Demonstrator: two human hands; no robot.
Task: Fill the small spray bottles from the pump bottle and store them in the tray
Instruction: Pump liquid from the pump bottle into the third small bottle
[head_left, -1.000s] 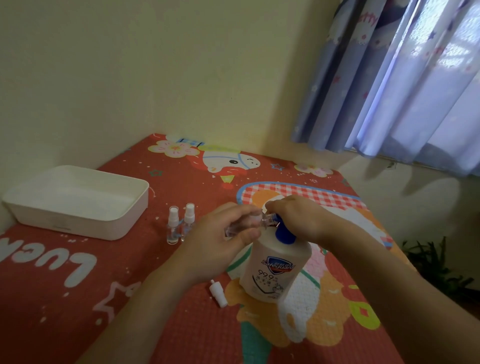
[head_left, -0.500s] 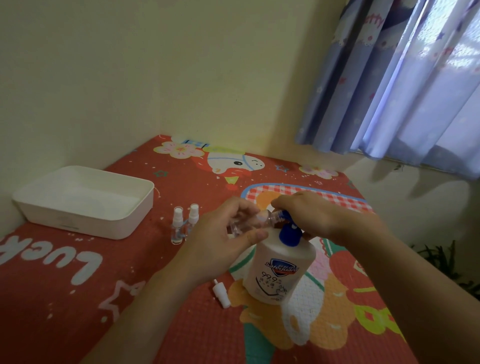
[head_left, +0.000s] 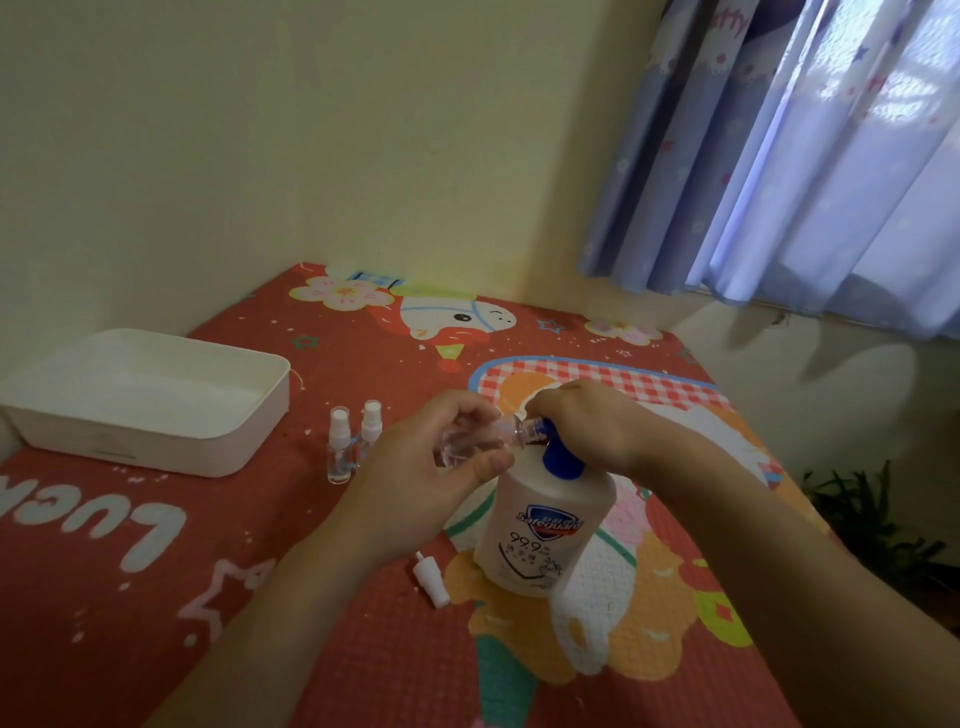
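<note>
A white pump bottle (head_left: 545, 525) with a blue pump head (head_left: 558, 457) stands in the middle of the red mat. My right hand (head_left: 587, 421) rests on top of the pump head, fingers curled over it. My left hand (head_left: 441, 467) grips a small clear spray bottle (head_left: 483, 441) lying sideways, its open neck at the pump's nozzle. Its white spray cap (head_left: 430, 579) lies on the mat by the pump bottle. Two capped small spray bottles (head_left: 353, 441) stand upright to the left. The white tray (head_left: 218, 447) sits at the far left.
The red cartoon-print mat (head_left: 156, 597) covers the table, which meets a yellow wall at the back. Blue curtains (head_left: 805, 156) hang at the upper right. A green plant (head_left: 872, 525) stands beyond the right edge of the table.
The view has shifted slightly. Both hands stay at the pump head with the small bottle held at the nozzle.
</note>
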